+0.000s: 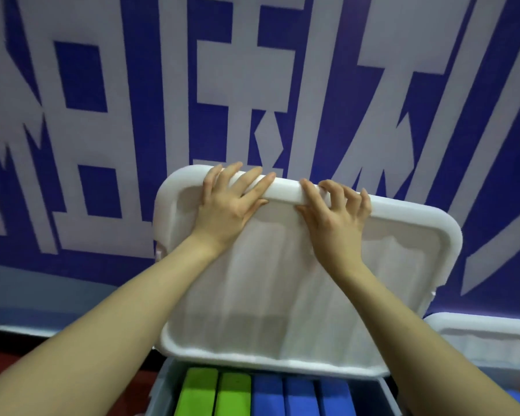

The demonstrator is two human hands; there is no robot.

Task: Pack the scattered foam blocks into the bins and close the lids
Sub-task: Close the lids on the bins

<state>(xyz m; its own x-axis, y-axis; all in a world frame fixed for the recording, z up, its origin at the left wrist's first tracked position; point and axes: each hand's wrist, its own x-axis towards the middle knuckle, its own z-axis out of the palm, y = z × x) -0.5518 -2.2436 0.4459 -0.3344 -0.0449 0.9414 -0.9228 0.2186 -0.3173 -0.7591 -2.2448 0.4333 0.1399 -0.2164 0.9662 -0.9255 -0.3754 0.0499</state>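
Obs.: both hands are on the far top rim of the white translucent plastic bin lid [282, 283], which stands raised, hinged up behind the grey open-topped plastic bin [162, 385]. The lid's underside faces the person.

Left hand [225, 205]: fingers spread and curled over the rim, thumb on the near face. Grip is on the lid.
Right hand [333, 217]: just beside the left hand, fingers likewise hooked over the same rim, thumb lying along its rounded edge.

Below both wrists the bin holds upright foam blocks: two green rectangular foam blocks [213, 394] under the left forearm, three blue rectangular foam blocks [300, 397] beside them toward the right. They sit packed side by side, below the bin rim as far as can be told.

A second white plastic lid [487, 334] shows outboard of the right forearm, partly cut off. A blue banner with white characters [102, 85] lies beyond the fingertips.

Handling judgement: the lid looks thin, light, slightly flexible and smooth. A two-handed hold on the rolled rim suits it; pull evenly to avoid twisting. Step in hand is probably closing.
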